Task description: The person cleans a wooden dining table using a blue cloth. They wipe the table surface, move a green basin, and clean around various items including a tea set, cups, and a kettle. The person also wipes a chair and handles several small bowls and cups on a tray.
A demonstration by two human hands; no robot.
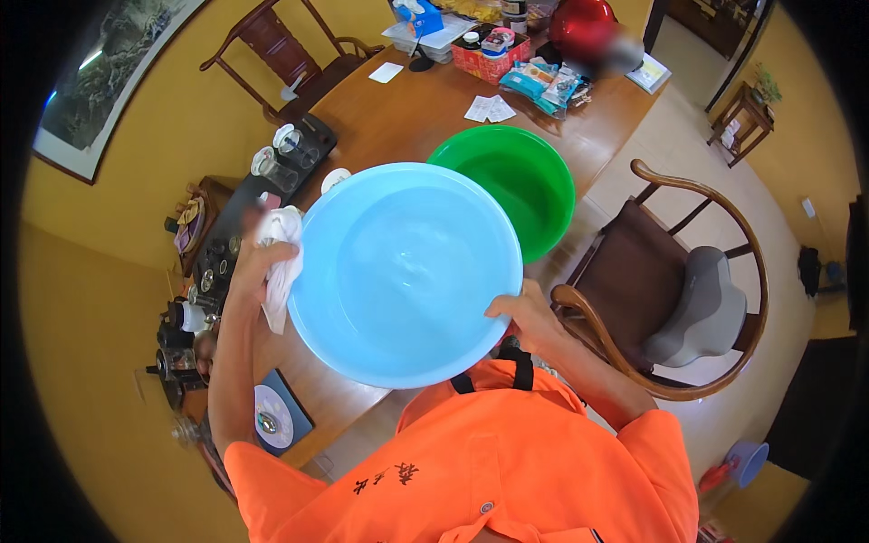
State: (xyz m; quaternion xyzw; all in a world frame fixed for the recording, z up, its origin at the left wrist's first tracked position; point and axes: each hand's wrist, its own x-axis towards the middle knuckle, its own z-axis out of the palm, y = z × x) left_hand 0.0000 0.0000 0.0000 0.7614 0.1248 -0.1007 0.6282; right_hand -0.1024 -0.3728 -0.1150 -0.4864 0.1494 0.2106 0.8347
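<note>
A large light-blue basin [412, 271] is held up in front of my body, its inside facing me. My right hand [529, 315] grips its lower right rim, thumb over the edge and the other fingers hidden behind. At the basin's left side, my left hand [262, 261] is closed round a bunched white cloth [284, 258] pressed against the rim. Whether those fingers also hold the rim is hidden. Glints show on the basin's bottom; I cannot tell if there is water in it. Partly behind it stands a green basin [534, 195].
A wooden table [398, 113] carries blue packets [543, 83], a red box [491, 61] and paper slips [490, 109]. Glass tea ware [288, 154] lines its left side. A wooden armchair [634, 262] with a grey cushion [701, 308] stands close on my right.
</note>
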